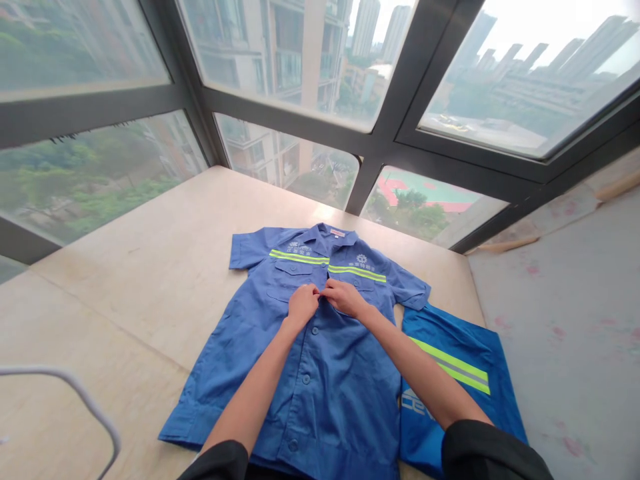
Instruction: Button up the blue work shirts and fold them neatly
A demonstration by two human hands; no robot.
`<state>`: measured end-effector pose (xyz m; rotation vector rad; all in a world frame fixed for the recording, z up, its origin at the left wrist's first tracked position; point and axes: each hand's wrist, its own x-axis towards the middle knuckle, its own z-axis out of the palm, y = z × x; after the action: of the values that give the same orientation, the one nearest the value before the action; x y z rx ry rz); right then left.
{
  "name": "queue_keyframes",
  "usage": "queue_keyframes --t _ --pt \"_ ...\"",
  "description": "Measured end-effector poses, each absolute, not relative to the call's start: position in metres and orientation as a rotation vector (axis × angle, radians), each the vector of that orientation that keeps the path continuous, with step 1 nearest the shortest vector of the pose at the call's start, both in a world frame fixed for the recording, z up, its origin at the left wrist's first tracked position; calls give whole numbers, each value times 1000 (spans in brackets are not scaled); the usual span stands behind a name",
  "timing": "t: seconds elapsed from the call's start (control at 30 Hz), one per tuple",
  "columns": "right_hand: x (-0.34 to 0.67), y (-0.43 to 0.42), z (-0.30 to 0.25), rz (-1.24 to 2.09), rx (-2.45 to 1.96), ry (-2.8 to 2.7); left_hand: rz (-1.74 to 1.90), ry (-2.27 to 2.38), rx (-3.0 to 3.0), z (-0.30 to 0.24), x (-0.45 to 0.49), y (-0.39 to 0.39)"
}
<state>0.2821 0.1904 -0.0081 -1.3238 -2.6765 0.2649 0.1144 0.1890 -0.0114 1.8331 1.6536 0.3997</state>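
A blue short-sleeved work shirt [320, 373] with yellow-green reflective stripes across the chest lies flat, face up, on a beige wooden table [150, 280]. My left hand [301, 305] and my right hand [345, 297] meet at the shirt's button placket just below the chest pockets. Both hands have their fingers pinched together on the placket fabric, left hand on the left edge, right hand on the right edge. Buttons run down the placket toward me.
A second blue garment [460, 373] with a reflective stripe lies folded to the right of the shirt. A thin white curved bar [85, 400] sits at the lower left. Dark-framed windows stand behind the table; a pale surface lies to the right.
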Motion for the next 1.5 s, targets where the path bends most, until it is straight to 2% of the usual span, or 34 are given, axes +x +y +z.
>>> queue_keyframes --t 0.2,0.63,1.1,1.5 --pt "283 187 -32 128 -1268 -2536 476 1534 1690 -21 106 204" --pt "282 180 -48 140 -1464 -2267 562 1445 1474 -38 98 209" --pt "287 192 -52 101 -1372 -2375 594 1349 1251 -36 102 213" --pt "283 187 -57 142 -1320 -2314 623 1413 1321 -42 107 207"
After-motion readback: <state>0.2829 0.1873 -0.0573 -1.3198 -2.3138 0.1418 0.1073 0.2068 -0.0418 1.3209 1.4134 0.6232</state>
